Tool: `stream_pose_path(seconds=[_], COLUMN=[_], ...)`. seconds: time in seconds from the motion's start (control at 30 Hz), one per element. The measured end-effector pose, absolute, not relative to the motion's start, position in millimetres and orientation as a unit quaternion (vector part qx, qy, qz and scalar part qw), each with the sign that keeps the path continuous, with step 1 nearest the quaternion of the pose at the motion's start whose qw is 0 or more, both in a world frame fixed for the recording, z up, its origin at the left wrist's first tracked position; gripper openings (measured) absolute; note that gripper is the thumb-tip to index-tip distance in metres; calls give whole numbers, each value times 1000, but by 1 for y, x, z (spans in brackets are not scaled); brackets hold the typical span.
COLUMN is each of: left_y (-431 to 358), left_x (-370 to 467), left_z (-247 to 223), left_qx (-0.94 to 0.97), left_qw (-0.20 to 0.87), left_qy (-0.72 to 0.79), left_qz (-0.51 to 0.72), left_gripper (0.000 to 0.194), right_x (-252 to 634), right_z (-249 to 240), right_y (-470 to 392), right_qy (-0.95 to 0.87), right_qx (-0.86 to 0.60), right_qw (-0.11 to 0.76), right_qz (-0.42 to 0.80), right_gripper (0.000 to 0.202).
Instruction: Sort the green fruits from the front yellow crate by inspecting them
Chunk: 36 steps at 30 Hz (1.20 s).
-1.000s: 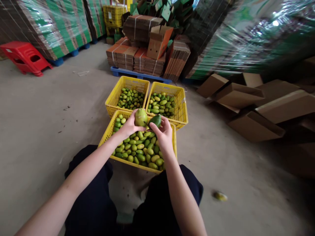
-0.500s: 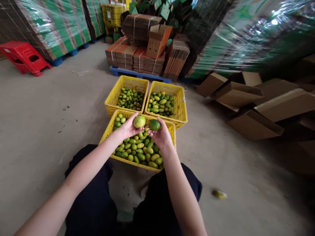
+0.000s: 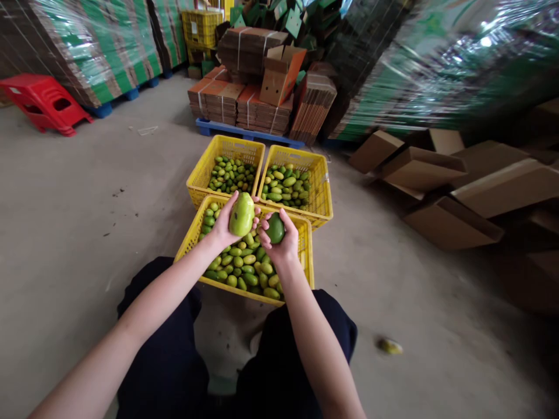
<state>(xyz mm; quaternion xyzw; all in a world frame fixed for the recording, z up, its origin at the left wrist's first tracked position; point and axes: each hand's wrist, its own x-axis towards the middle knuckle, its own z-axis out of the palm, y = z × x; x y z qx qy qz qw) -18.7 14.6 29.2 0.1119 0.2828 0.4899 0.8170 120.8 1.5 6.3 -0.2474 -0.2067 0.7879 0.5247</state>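
Note:
My left hand [image 3: 226, 224] is closed around a large yellow-green lemon [image 3: 241, 215], which stands on end and shows a small dark spot. In my right hand [image 3: 282, 240] is a smaller dark green lemon [image 3: 275, 228], with the fingers curled around it. The two hands are side by side, a little apart, above the near yellow crate [image 3: 192, 237]. That crate is filled with many green and yellowish lemons [image 3: 248, 269]. My forearms and hands hide parts of the crate and its fruit.
Touching the near crate's far side are two more yellow crates, left [image 3: 201, 169] and right [image 3: 322, 189], holding similar fruit. Flattened cartons [image 3: 218, 99] sit on a blue pallet [image 3: 248, 132] behind. Open cardboard boxes [image 3: 423, 169] lie at right, a red stool [image 3: 48, 105] at left. One fruit [image 3: 390, 345] lies on the floor.
The left lemon has turned from an end-on view to upright, showing its long side. The right lemon has also turned, and the right fingers have curled further around it.

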Motion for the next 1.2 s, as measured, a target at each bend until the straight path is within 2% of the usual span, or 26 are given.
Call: stream_pose_path(seconds=[0.23,0.37,0.47,0.57,0.7,0.77,0.83,0.97,1.2], left_y=[10,12,12,12,11,11,10,9,19], left_x=[-16,-13,-9,-4,5,8,10,10,2], left_z=[26,25,23,17,3,-5,-13,-21,-5], left_qx=[114,86,55,33,24,0,-34,-40,22], left_qw=[824,815,792,781,759,756,765,781,784], left_qy=[299,294,283,281,292,303,319,329,327], left_qz=[468,491,538,557,581,580,559,529,527], left_gripper=[37,37,40,37,29,29,28,26,29], right_x=[121,120,116,107,92,87,84,82,99], right_z=[5,4,-2,-11,-24,-29,-32,-30,-2], right_y=[-3,0,3,2,-6,-9,-12,-16,-21], right_qy=[-209,-223,-241,-319,-514,-565,-574,-542,-365], right_qx=[-213,-267,-343,-427,-485,-505,-527,-533,-424], right_qw=[535,556,608,637,569,538,522,543,644], right_qz=[790,755,674,557,420,369,345,357,522], right_gripper=[34,31,29,43,74,84,81,57,42])
